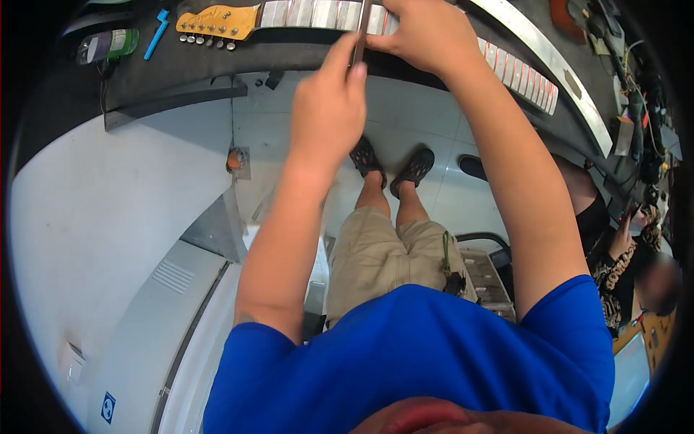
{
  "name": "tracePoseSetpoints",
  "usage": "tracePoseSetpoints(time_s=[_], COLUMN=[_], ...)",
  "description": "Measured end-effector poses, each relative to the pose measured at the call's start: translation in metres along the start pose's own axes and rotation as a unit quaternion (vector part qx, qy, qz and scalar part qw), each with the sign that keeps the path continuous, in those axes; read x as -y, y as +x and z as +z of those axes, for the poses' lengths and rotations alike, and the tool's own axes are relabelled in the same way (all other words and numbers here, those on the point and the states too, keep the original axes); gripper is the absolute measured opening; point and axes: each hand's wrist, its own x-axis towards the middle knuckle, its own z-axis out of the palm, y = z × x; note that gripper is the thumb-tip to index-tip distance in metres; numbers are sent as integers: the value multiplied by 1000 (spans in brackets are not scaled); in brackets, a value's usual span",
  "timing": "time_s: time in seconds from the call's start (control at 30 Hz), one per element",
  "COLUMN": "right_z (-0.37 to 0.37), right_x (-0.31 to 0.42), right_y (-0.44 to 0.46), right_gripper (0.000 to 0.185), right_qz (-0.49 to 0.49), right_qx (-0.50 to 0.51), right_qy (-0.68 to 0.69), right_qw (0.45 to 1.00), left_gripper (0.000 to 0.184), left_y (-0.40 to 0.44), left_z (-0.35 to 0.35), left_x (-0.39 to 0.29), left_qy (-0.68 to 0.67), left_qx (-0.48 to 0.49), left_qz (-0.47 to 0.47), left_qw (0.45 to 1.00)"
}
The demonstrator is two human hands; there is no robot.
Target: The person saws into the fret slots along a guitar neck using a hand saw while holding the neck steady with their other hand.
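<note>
A guitar neck [311, 14] lies across the dark bench at the top, its yellow headstock [220, 22] with metal tuners pointing left. Silvery covering with thin red lines shows between its frets. My left hand [329, 112] is closed on a thin dark bar-like tool [361, 36], which stands crosswise over the neck. On the right, my right hand [426, 36] rests at the neck with its fingers around the tool's upper part; its fingertips are partly cut off by the top edge.
A blue string winder [157, 35] and a green-labelled bottle [108, 45] lie at the bench's left. A long metal straightedge [557, 69] curves along the right, near assorted tools and cables [636, 94]. Another person [625, 260] sits at the far right.
</note>
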Motion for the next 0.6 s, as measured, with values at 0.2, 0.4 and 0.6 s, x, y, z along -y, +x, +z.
tracePoseSetpoints(time_s=[0.2, 0.4, 0.6], right_z=[-3, 4, -3], right_x=[2, -2, 2], right_y=[0, 1, 0], right_gripper=[51, 54, 54], right_qz=[-7, -15, -16], right_qx=[-1, -17, -5], right_qy=[6, -1, 10], right_qw=[1000, 1000, 1000], left_gripper=[45, 45, 44], left_y=[-76, -38, -45], left_z=[-20, -7, -1], left_x=[29, 27, 19], left_qy=[-64, -33, -39], left_qx=[28, 0, -12], left_qz=[-25, 18, 3], left_qw=[997, 999, 999])
